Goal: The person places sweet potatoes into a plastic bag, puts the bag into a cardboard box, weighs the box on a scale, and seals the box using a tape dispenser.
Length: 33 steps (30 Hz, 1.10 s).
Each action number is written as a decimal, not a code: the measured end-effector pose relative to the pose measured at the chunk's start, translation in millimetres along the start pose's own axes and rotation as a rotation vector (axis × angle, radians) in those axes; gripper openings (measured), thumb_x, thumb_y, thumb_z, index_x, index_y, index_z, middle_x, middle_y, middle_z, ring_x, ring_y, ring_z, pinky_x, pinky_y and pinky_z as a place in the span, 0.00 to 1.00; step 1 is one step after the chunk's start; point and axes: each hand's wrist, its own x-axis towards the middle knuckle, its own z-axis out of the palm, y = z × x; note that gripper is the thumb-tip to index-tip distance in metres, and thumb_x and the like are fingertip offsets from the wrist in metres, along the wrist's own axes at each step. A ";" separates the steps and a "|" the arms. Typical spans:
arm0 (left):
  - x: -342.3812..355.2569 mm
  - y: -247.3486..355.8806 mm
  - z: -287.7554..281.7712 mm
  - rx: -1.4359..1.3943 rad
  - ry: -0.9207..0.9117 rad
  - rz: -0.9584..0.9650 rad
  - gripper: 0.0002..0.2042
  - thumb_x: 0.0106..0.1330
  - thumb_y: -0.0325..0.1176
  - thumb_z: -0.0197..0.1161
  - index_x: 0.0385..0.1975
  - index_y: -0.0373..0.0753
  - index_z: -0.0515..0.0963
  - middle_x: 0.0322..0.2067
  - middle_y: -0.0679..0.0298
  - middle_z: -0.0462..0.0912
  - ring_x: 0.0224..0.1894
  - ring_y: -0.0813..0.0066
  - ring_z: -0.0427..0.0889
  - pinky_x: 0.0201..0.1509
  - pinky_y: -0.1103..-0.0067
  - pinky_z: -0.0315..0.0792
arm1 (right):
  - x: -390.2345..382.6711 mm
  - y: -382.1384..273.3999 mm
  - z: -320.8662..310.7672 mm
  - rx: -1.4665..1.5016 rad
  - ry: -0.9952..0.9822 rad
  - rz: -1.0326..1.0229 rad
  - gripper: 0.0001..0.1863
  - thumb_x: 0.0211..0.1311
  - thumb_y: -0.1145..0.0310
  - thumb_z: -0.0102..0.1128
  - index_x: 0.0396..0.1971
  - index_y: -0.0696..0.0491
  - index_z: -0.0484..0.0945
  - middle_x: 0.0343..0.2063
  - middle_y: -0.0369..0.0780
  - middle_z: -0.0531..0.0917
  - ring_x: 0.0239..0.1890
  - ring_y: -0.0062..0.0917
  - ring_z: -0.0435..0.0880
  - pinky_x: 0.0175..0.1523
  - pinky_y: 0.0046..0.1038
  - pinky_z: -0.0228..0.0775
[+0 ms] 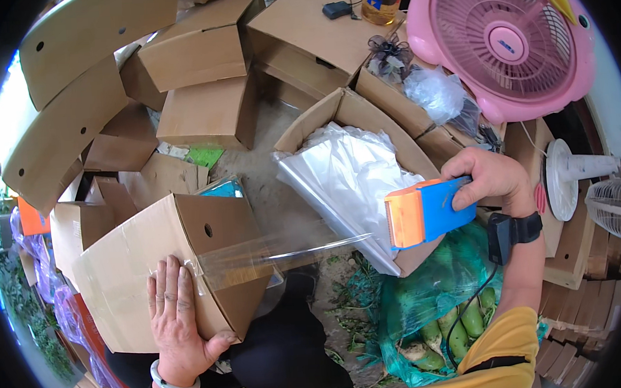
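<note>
A cardboard box [129, 281] rests tilted on my lap. My left hand [173, 313] lies flat on its face near the edge, fingers stretched out. Gripped in my right hand [489, 177] is a blue and orange tape dispenser [434, 212], held off to the right of the box. From it a strip of clear tape [240, 262] stretches across to the box, stuck near my left fingertips and running over the side with the round hole. Behind the tape stands an open carton [380, 120] lined with clear plastic bags [344, 157].
A pink fan [506, 43] stands at the far right, a white fan [562, 170] below it. Cardboard boxes [198, 52] are piled at the back left. A green plastic bag [407, 301] of long green-white radishes [454, 330] lies on the floor near my right forearm.
</note>
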 end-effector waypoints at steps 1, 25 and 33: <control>0.2 -0.4 0.1 -0.005 -0.002 -0.009 0.49 0.57 0.71 0.45 0.61 0.26 0.58 0.63 0.40 0.58 0.67 0.45 0.55 0.70 0.57 0.44 | -0.4 -1.0 -0.1 -0.005 0.016 -0.014 0.22 0.35 0.63 0.75 0.28 0.62 0.79 0.20 0.31 0.76 0.25 0.13 0.72 0.30 0.21 0.64; -0.9 -7.8 -2.1 0.016 0.018 0.030 0.51 0.55 0.73 0.42 0.61 0.26 0.59 0.63 0.41 0.58 0.68 0.45 0.53 0.70 0.57 0.43 | 51.2 -38.3 74.7 -0.846 0.292 0.062 0.26 0.42 0.48 0.64 0.23 0.60 0.81 0.20 0.51 0.79 0.24 0.43 0.80 0.32 0.38 0.69; 0.9 -5.4 -0.2 0.012 0.065 0.035 0.51 0.54 0.75 0.41 0.63 0.28 0.57 0.65 0.43 0.55 0.68 0.46 0.52 0.70 0.57 0.43 | 93.8 -51.7 152.3 -0.924 0.413 0.050 0.14 0.46 0.62 0.56 0.26 0.58 0.83 0.28 0.48 0.83 0.35 0.40 0.84 0.42 0.35 0.75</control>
